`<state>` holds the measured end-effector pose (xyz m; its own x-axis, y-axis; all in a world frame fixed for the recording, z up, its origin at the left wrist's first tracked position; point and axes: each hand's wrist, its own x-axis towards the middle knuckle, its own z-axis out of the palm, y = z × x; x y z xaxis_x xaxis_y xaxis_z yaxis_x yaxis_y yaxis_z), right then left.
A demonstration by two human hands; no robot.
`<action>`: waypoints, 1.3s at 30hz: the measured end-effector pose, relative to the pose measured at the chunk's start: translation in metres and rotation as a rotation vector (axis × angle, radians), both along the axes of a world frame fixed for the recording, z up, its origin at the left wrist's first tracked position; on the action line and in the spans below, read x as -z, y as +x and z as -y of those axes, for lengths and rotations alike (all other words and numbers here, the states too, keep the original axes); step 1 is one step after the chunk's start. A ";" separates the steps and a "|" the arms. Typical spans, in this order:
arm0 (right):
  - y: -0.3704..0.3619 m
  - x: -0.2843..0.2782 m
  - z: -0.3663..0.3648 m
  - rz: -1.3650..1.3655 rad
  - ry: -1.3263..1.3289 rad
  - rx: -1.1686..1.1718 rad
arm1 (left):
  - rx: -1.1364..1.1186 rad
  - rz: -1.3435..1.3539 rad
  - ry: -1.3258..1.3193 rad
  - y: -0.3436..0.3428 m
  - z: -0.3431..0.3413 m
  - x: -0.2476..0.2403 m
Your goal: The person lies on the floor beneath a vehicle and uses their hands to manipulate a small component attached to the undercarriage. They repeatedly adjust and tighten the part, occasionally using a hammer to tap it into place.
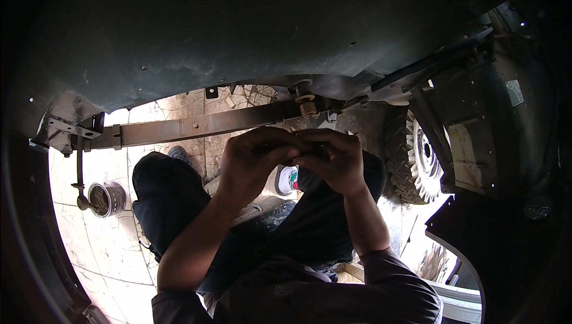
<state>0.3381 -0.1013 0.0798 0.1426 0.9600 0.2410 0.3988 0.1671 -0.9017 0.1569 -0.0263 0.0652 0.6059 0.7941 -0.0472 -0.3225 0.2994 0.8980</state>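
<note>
My left hand [253, 154] and my right hand [335, 156] meet in front of me, above my knees. Both have their fingers curled and thumbs pressed inward, closed around something small and dark. Shadow and the fingers hide what it is. Just beyond the fingertips a rusty bolt with a nut [308, 108] hangs from the dark vehicle body. A long rusty leaf spring [196, 126] runs leftward from there, a little past my left hand, and neither hand appears to touch it.
The dark curved vehicle panel [238, 38] hangs low overhead. A knobby tyre [402, 157] with a pale rim stands at the right. On the tiled floor [113, 258] at the left sits an open can [107, 199], near a hanging shackle rod [80, 172]. Dark brackets edge the right side.
</note>
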 end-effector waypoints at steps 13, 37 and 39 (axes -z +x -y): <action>-0.005 -0.004 0.003 -0.027 -0.072 -0.036 | -0.079 -0.166 0.202 -0.001 -0.001 -0.006; 0.008 0.020 0.008 -1.140 -0.623 -0.620 | 0.151 -0.114 0.608 -0.021 -0.014 -0.005; 0.006 0.020 0.008 -1.096 -0.595 -0.540 | 0.166 -0.134 0.601 -0.022 -0.019 -0.004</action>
